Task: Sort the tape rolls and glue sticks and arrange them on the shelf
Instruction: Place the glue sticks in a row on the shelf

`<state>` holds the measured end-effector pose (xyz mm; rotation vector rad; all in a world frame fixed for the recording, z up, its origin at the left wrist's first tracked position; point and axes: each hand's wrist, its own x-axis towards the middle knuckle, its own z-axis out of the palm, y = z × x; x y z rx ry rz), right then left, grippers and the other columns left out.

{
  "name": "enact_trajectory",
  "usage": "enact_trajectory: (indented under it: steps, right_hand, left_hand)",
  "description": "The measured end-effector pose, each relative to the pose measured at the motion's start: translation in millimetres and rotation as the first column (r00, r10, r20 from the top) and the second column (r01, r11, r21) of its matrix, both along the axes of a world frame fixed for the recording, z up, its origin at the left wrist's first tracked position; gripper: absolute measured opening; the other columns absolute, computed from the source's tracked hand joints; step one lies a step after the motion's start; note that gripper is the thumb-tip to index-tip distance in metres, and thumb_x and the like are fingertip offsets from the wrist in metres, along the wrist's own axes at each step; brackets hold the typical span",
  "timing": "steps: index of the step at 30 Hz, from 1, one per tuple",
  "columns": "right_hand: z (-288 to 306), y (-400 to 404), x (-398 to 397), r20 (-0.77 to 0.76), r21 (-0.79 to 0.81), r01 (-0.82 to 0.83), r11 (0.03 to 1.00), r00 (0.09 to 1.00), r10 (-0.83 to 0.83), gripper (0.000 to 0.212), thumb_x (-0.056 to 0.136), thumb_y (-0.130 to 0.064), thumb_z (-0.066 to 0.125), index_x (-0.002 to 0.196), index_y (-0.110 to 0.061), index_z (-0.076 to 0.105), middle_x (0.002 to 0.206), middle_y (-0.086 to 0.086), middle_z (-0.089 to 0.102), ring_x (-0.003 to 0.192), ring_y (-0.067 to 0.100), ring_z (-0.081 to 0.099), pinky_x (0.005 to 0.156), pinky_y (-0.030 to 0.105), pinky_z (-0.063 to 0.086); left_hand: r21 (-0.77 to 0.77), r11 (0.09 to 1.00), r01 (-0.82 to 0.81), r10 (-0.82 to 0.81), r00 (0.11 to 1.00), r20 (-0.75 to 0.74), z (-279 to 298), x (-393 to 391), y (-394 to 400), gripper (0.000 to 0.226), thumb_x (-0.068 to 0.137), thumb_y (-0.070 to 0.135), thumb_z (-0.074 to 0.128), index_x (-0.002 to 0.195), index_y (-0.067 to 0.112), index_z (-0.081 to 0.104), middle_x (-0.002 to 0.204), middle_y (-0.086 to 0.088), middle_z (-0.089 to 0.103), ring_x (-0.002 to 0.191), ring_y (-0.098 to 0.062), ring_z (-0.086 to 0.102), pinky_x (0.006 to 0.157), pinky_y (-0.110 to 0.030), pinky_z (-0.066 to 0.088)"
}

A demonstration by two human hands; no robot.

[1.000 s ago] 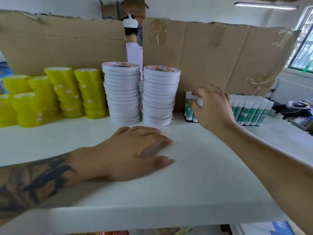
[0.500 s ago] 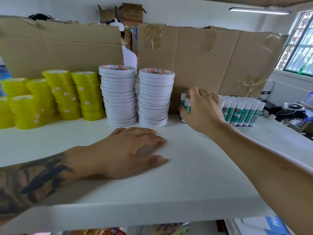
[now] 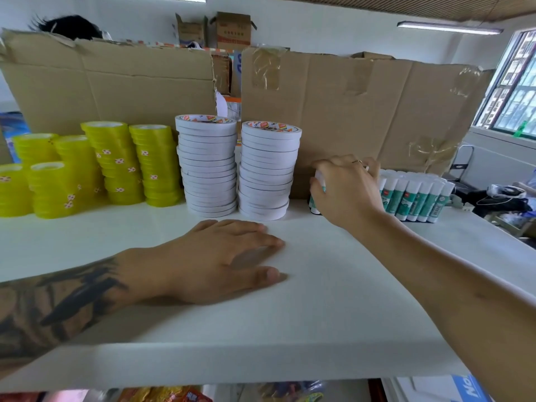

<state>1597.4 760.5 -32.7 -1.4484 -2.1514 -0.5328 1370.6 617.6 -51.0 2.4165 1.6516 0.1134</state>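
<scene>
On the white shelf (image 3: 333,300) stand several stacks of yellow tape rolls (image 3: 116,166) at the left and two tall stacks of white tape rolls (image 3: 207,166) (image 3: 268,172) in the middle. A block of upright green-and-white glue sticks (image 3: 414,198) stands at the right. My right hand (image 3: 346,190) curls over the left end of that block and grips several glue sticks (image 3: 316,195); most of them are hidden under my fingers. My left hand (image 3: 220,259) rests flat on the shelf in front of the white stacks, holding nothing.
Taped cardboard sheets (image 3: 362,111) stand behind the shelf as a back wall. Cardboard boxes (image 3: 232,30) sit high behind them. A cluttered table (image 3: 504,198) lies to the right, under a window (image 3: 519,91). Packaged goods (image 3: 168,396) show on the level below.
My right hand has stayed on the left end of the glue sticks, shifting slightly. The camera tilted up. My left hand has not moved.
</scene>
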Motion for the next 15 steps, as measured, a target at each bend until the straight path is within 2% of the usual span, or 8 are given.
enact_trajectory:
  steps: [2,5,8,12,15]
  right_hand:
    - [1,-3,0,0.016,-0.027,0.009,1.0,1.0,-0.009,0.025,0.096,-0.036,0.047,0.11,-0.026,0.065,0.11,-0.008,0.067,0.118,0.023,0.052,0.111,0.053,0.024]
    - [1,-15,2,0.048,-0.055,-0.004,0.998,0.999,0.007,0.035,0.096,-0.043,0.047,0.124,-0.024,0.057,0.13,-0.007,0.06,0.131,0.021,0.046,0.114,0.056,0.015]
    - [12,-44,7,0.101,-0.052,0.002,0.999,0.995,0.003,0.042,0.098,-0.048,0.044,0.131,-0.022,0.047,0.148,-0.008,0.046,0.143,0.019,0.035,0.118,0.054,0.015]
    - [19,-112,-2,0.181,-0.14,0.037,0.989,0.984,-0.012,0.063,0.099,-0.059,0.036,0.152,-0.025,0.035,0.163,-0.008,0.029,0.152,0.016,0.021,0.122,0.051,0.011]
    - [19,-169,-39,0.177,-0.251,0.041,0.967,0.984,0.005,0.068,0.098,-0.067,0.031,0.157,-0.032,0.026,0.166,-0.009,0.022,0.154,0.016,0.017,0.123,0.051,0.007]
  left_hand:
    - [-0.014,1.0,0.005,-0.005,1.0,-0.02,3,0,-1,0.077,0.076,0.098,0.017,0.146,0.067,0.017,0.163,0.029,0.017,0.15,0.006,0.012,0.126,-0.039,0.015]
    - [0.05,0.999,-0.009,0.013,0.996,-0.09,9,-9,-1,0.092,0.07,0.101,0.007,0.151,0.06,0.02,0.164,0.024,0.023,0.151,0.002,0.017,0.124,-0.04,0.02]
    - [0.109,0.985,-0.135,0.138,0.99,-0.021,19,-34,-12,0.097,0.069,0.101,0.011,0.152,0.054,0.029,0.161,0.025,0.03,0.149,-0.002,0.025,0.123,-0.039,0.024]
    - [0.12,0.973,-0.196,0.206,0.975,-0.083,27,-79,-51,0.098,0.064,0.1,0.006,0.152,0.059,0.022,0.166,0.022,0.018,0.154,-0.007,0.016,0.125,-0.048,0.017]
    - [0.148,0.958,-0.246,0.26,0.962,-0.085,28,-123,-88,0.098,0.061,0.101,0.003,0.15,0.064,0.019,0.168,0.02,0.014,0.155,-0.009,0.012,0.125,-0.053,0.012]
